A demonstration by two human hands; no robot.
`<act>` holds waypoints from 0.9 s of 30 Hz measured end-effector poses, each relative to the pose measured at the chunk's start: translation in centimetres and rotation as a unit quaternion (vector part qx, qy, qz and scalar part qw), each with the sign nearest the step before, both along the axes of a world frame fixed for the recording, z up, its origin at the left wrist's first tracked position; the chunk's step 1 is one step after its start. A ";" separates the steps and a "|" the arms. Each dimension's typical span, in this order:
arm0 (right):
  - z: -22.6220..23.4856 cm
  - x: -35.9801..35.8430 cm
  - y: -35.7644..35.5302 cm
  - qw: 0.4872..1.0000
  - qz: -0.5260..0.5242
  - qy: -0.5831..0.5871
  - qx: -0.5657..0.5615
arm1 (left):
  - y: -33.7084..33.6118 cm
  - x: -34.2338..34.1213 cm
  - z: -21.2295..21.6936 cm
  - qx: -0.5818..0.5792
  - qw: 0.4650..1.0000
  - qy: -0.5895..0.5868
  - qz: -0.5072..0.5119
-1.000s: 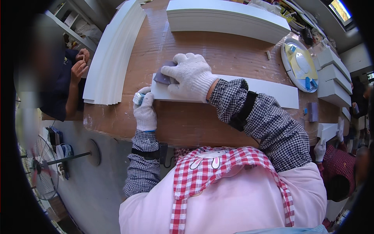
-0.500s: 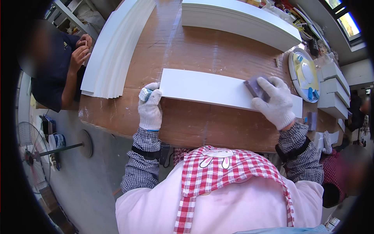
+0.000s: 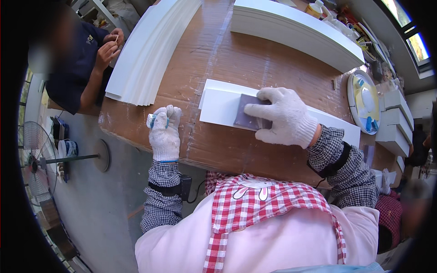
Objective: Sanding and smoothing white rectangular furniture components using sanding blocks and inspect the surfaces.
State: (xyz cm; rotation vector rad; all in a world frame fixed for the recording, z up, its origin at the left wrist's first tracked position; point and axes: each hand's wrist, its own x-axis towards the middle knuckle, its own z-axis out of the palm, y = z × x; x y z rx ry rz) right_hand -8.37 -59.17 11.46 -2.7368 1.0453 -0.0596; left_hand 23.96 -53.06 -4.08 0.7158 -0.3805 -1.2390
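A long white board (image 3: 218,105) lies across the brown table (image 3: 218,54), close to its near edge. My right hand (image 3: 283,117), in a white glove, presses a flat grey sanding block (image 3: 247,119) onto the board's left part. My left hand (image 3: 165,133), also gloved, rests on the tabletop just left of the board and does not touch it. Its fingers are curled around a small blue and white object (image 3: 153,119).
A stack of thin white boards (image 3: 148,50) lies at the table's left, and thicker white boards (image 3: 296,32) at the back. A round plate (image 3: 364,101) and white boxes (image 3: 395,125) sit at the right. Another person (image 3: 86,59) stands at the upper left. A fan (image 3: 32,159) stands on the floor.
My right hand slid the block from the board's left end to its right end, then back to the left part. My left hand came off the board's end onto the table.
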 end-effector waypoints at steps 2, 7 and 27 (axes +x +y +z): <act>-0.1 -0.2 -0.2 0.998 -0.052 -0.033 -0.015 | -0.1 -0.1 0.4 0.004 1.000 -0.007 0.002; -2.2 7.2 -1.7 0.997 -0.076 -0.032 0.004 | -1.0 -2.0 2.0 -0.020 0.992 -0.123 -0.012; -4.0 -20.3 11.2 0.818 -0.533 -0.012 -0.216 | -5.1 -9.3 3.8 -0.224 0.649 -0.726 0.043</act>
